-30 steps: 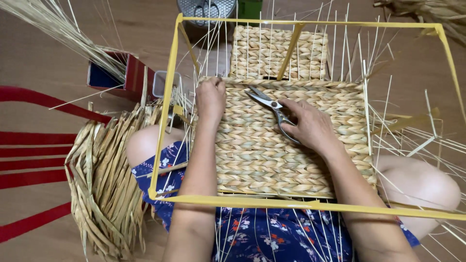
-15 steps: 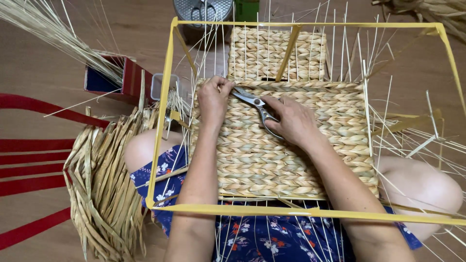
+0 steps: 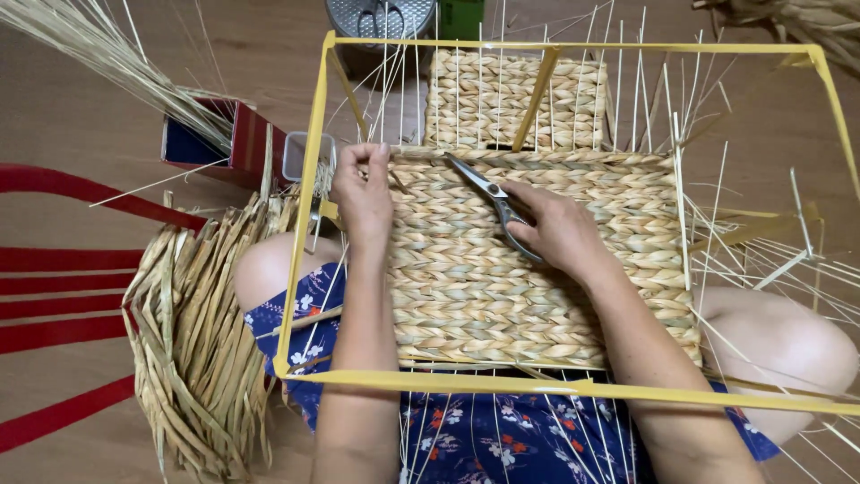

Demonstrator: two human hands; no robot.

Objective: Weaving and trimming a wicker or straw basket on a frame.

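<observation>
Head view shows your woven panel (image 3: 537, 269) lying flat inside the yellow frame (image 3: 300, 224), its plaits running left to right. Your right hand (image 3: 560, 235) grips scissors (image 3: 488, 193), blades angled far-left toward the panel's far edge. Your left hand (image 3: 363, 193) is nearer that corner, fingers pinching a strand just left of the blade tips.

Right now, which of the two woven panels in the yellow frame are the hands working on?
The large near panel, lying across the lap: the left hand pinches its upper left edge and the right hand rests scissors on it. The smaller far panel is untouched.
</observation>
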